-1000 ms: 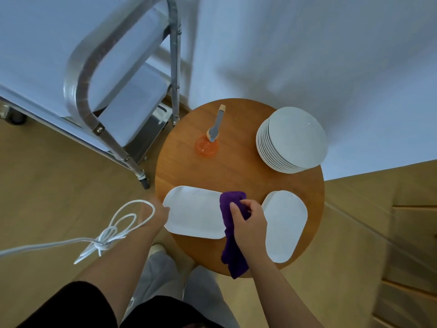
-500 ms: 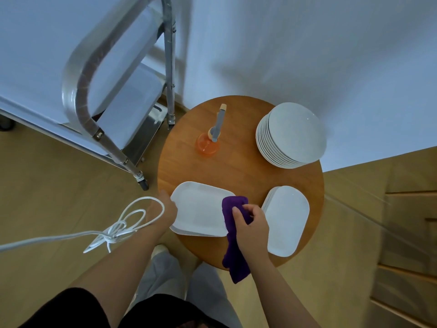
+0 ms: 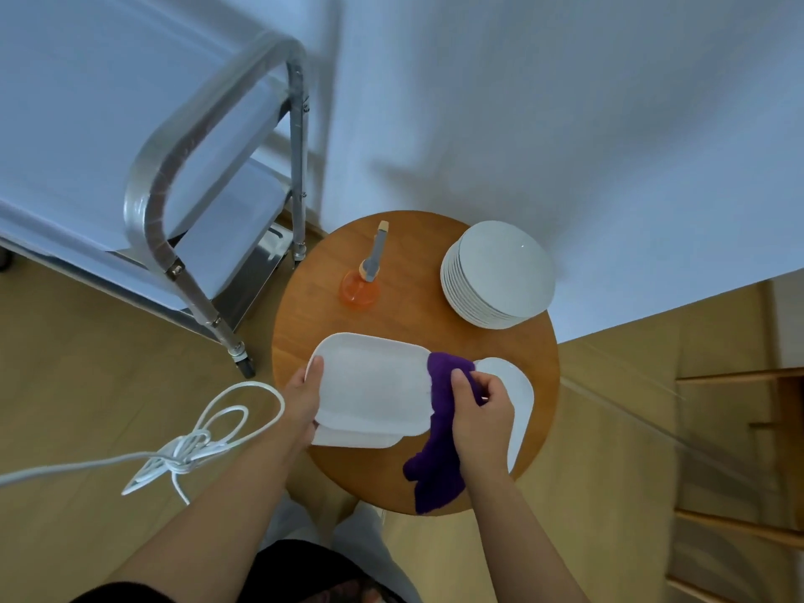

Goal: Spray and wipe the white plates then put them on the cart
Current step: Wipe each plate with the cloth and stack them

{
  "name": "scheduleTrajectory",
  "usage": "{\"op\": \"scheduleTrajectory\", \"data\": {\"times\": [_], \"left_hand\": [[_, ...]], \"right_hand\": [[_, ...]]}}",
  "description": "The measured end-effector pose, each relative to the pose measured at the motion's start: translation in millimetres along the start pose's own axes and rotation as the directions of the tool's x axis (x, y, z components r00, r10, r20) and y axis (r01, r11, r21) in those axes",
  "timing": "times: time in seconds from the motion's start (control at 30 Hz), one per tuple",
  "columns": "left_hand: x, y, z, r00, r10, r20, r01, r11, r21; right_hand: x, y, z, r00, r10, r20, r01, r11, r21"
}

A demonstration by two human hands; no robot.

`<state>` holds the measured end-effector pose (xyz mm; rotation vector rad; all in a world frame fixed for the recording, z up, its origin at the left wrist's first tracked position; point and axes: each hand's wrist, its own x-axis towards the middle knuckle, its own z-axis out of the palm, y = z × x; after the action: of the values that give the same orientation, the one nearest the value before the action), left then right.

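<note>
My left hand (image 3: 306, 396) grips the rectangular white plate (image 3: 370, 383) by its left edge, tilted off the bench (image 3: 409, 317), likely for the cart (image 3: 209, 202). Right hand (image 3: 480, 413) clutches the purple cloth (image 3: 439, 433), ready for wiping the next plate.

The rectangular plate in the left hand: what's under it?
Another white plate shows beneath the rectangular plate at its near edge, lying on the round table. The left hand grips the top one. How many more lie underneath is hidden.
</note>
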<state>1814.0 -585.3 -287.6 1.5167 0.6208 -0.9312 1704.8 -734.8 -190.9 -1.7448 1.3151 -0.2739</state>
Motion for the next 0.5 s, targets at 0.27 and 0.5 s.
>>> {"op": "scheduleTrajectory", "data": {"times": [0.27, 0.5], "left_hand": [[-101.5, 76.5, 71.3, 0.952, 0.236, 0.193, -0.201, 0.962, -0.187], [-161.9, 122.8, 94.2, 0.929, 0.353, 0.106, -0.294, 0.884, -0.364]], "right_hand": [[20.2, -79.1, -69.7, 0.994, 0.026, -0.108, 0.003, 0.967, 0.255], [3.5, -106.8, -90.7, 0.872, -0.489, 0.026, 0.429, 0.737, -0.522]]}}
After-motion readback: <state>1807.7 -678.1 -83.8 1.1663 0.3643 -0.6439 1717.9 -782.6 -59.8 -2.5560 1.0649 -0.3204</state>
